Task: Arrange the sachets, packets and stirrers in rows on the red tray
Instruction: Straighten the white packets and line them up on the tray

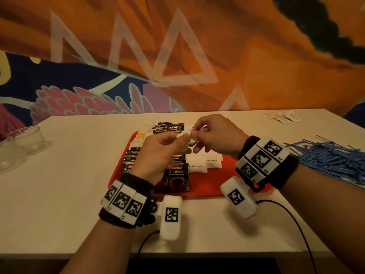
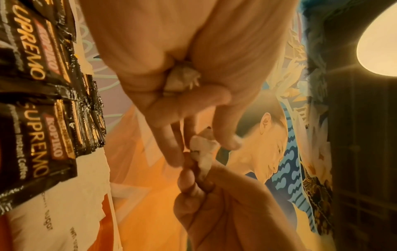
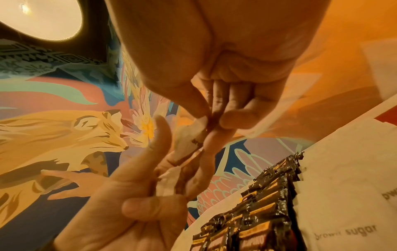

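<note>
Our left hand [image 1: 158, 149] and right hand [image 1: 213, 133] both pinch one small white sachet [image 1: 184, 134] above the red tray [image 1: 205, 184]; its print is unreadable. Our hands hide part of the coffee packets [image 1: 177, 175]. Blue stirrers [image 1: 331, 157] run off the counter's [image 1: 69, 184] right edge.

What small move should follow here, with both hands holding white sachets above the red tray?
Probably the right hand draws one small white paper sachet free of the left hand and lays it beside the white brown sugar sachets on the red plastic tray, where bare tray remains.
</note>
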### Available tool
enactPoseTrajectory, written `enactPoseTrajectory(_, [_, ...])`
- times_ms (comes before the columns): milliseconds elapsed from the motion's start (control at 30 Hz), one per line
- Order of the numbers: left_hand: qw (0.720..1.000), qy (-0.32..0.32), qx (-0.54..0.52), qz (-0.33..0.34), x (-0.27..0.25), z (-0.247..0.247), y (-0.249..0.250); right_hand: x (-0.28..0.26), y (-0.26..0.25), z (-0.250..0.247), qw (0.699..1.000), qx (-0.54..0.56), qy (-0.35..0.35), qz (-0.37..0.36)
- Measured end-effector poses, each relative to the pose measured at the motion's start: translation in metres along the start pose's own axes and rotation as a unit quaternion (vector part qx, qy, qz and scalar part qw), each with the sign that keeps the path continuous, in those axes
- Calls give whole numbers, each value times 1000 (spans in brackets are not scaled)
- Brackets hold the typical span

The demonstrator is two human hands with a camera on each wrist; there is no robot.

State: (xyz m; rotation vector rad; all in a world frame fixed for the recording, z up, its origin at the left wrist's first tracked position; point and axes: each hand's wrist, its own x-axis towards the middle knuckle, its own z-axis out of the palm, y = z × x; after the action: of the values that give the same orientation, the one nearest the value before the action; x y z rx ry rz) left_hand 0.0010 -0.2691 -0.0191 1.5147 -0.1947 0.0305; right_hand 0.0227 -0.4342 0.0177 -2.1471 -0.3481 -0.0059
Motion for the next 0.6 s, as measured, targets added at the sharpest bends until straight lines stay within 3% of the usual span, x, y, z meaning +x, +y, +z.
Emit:
enactPoseTrajectory(133, [999, 45, -26, 4, 3, -4, -2, -1, 1, -4, 998, 51, -40, -10])
enactPoseTrajectory(333, [994, 80, -71, 25, 7, -4, -4, -1, 6, -6, 986, 165, 1, 23])
enactPoseTrajectory(467, [993, 81, -84, 13, 9, -3, -6, -1, 9, 1, 987, 162, -15, 17])
enactPoseTrajectory(600, [996, 62, -67, 2, 12, -1, -8, 3, 9, 1, 962, 268, -12, 53])
